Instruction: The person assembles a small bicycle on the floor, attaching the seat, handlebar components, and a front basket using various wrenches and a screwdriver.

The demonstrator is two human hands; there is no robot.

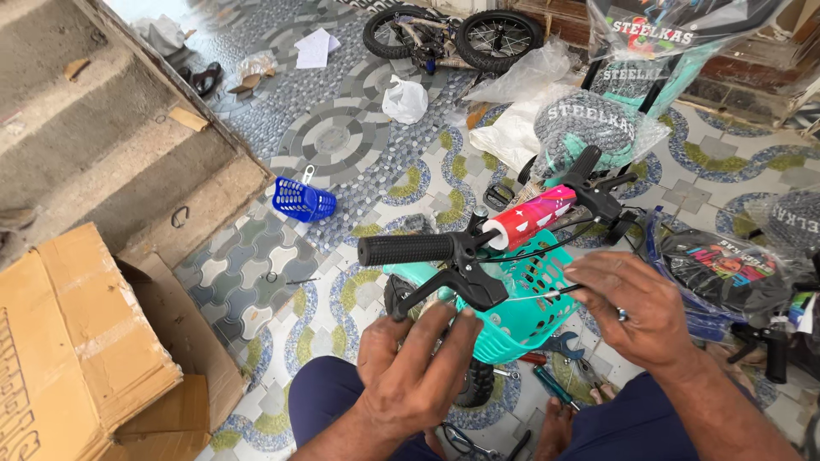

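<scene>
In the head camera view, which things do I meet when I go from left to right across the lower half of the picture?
Cardboard box → black handlebar grip → left hand at the brake lever → teal basket → right hand holding the cable.

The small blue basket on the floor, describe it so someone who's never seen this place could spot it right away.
Start at the concrete steps on the left and go down to the patterned tile floor at their foot. There the blue basket lies alone, beyond the bike's black handlebar grip. Unlike the teal basket mounted on the bike, it is loose, smaller and bright blue.
</scene>
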